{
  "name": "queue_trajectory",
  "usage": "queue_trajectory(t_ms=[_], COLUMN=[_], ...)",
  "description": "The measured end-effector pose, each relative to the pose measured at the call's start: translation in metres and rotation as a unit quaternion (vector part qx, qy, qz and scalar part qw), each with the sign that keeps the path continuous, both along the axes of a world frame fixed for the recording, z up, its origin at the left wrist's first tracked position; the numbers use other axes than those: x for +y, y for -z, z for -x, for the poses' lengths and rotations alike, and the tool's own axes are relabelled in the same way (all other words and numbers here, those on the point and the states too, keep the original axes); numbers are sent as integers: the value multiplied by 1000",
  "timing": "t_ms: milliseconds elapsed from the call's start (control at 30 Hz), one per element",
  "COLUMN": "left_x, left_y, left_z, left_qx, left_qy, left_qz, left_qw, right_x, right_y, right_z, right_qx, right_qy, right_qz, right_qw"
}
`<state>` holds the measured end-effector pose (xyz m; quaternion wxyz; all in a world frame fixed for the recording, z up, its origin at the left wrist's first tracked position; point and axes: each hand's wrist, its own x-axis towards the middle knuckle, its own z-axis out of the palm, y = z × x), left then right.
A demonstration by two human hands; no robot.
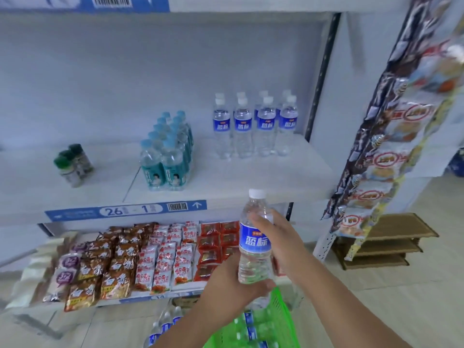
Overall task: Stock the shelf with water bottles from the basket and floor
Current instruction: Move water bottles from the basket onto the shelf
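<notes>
Clear plastic water bottle (254,237), white cap, blue label, upright, sits at about 5 o'clock in the view, in front of the shelf edge and above the basket. Right hand (283,241) grips it at the label, thumb across the front, fingers wrapped behind. Left hand (232,285) grips its base, thumb curled under the bottom. Both hands are on the same bottle.

Green mesh basket (283,317) at 6 o'clock, directly below the hands. It holds more blue-label bottles (251,331) lying down; count can't be told. At 7 o'clock of the basket, a few floor bottles (164,325) stand upright, same blue labels.

White shelf (263,177) fills the middle. At 1 o'clock of the held bottle, a group of matching shelf bottles (253,126) stands upright in two rows of four at the back right, near the upright post. At 9 o'clock of that group, a shrink-wrapped pack of teal-label bottles (168,154), light blue caps. Far at 9 o'clock, three small green-cap jars (74,163) in a cluster. Blue price strip (125,209) on the shelf front reads 26 and 1.

Lower shelf at 8 o'clock: rows of snack packets (140,259), brown, white-red, red. At 3 o'clock, a hanging strip of snack bags (391,146) runs down the post; stacked woven trays (386,244) sit on the floor behind it.
</notes>
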<state>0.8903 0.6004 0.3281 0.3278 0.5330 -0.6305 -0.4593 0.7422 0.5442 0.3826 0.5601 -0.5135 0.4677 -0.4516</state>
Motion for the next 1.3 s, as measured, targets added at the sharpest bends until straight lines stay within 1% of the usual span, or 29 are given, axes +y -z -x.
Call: queue_trajectory(t_ms=[167,333,433,500,600,767,900,1000,1133,1300], left_x=[-18,-60,-98,-127,-176,-251,-294,-317,-340,-360], left_y=[-23,-39,-47,-49,-47,-37,-28,-24,-23,-18], left_z=[-19,-31,-33,-34,-35,-34,-34,-35,-37,-40], left_qx=[18,-28,-44,-50,-34,-47,-38,-41,-44,-43], left_qy=[-8,-56,-57,-67,-94,-130,-163,-182,-182,-192], left_qz=[22,45,49,52,53,58,64,62,61,58], left_qw=[1000,997,996,995,994,989,984,980,980,979], right_x=[-11,-49,-85,-113,-158,-233,-277,-299,-320,-332], right_y=[-38,-64,-71,-72,-75,-67,-64,-64,-66,-66], right_z=[-19,-33,-36,-37,-38,-38,-41,-46,-51,-58], right_qx=[54,116,130,123,113,106,68,50,32,22], right_qy=[-14,-13,-14,-22,-36,-60,-90,-104,-94,-74], right_qz=[39,66,73,75,66,9,-40,-56,-86,-86], right_qw=[998,991,989,989,991,992,993,992,991,993])
